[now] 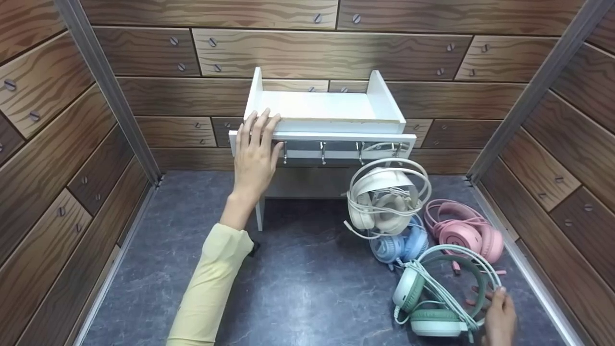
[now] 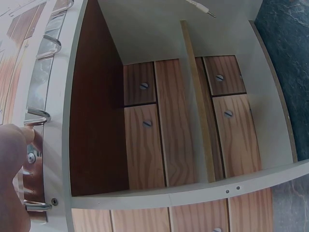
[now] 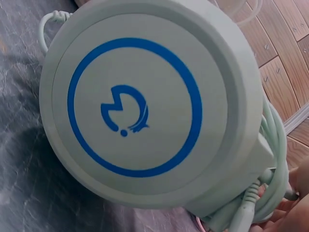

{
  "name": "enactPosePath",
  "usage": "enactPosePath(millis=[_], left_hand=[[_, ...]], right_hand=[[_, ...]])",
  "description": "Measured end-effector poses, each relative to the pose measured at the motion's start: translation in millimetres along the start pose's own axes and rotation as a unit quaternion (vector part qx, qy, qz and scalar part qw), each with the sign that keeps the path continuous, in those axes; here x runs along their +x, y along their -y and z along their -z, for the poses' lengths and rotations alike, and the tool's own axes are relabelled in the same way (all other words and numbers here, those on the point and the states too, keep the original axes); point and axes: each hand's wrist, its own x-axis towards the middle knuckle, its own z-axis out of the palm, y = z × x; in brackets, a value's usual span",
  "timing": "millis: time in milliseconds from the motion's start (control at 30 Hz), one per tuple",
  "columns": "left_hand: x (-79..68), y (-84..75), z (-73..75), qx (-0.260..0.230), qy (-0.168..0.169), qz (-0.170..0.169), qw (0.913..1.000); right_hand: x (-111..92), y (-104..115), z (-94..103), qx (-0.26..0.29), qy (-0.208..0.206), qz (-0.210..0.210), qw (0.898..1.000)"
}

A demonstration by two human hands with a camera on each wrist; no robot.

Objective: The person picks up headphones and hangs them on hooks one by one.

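My left hand (image 1: pixel 254 161) rests on the left end of a white shelf rack (image 1: pixel 331 126), its fingers extended over the top rail and its thumb beside a metal hook. Mint-green headphones (image 1: pixel 436 324) are in my right hand (image 1: pixel 500 315), which grips them by the headband and the looped cable. In the right wrist view, one ear cup (image 3: pixel 135 108) with a blue ring fills most of the frame. White headphones (image 1: pixel 363 216) with a bundled cable hang at the rack's right end, overlapping the hook there.
Blue headphones (image 1: pixel 388 248) lie on the dark floor (image 1: pixel 298 283) below the white pair. Pink headphones (image 1: pixel 463 235) lie near the right wall. Several metal hooks (image 1: pixel 323 153) line the rack's front. Wood-patterned walls (image 1: pixel 331 53) enclose three sides.
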Motion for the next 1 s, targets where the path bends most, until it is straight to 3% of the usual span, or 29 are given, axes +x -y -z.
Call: enactPosePath(millis=[300,533,767,1000], left_hand=[[-0.2,-0.2,0.1,0.0,0.0,0.001,1.0],[-0.1,-0.5,-0.2,0.001,-0.001,-0.001,1.0],[0.7,-1.3,0.7,-0.008,-0.004,0.0,1.0],[0.3,-0.8,0.5,-0.008,-0.008,-0.001,0.9999]], right_hand=[[-5.8,4.9,-7.6,0.109,0.0,0.024,0.994],[-10.8,8.7,-14.3,0.107,-0.012,0.044,0.993],[-16.8,15.1,-25.1,0.137,-0.018,0.108,0.984],[-22.2,23.3,-32.6,0.137,0.001,0.14,0.981]])
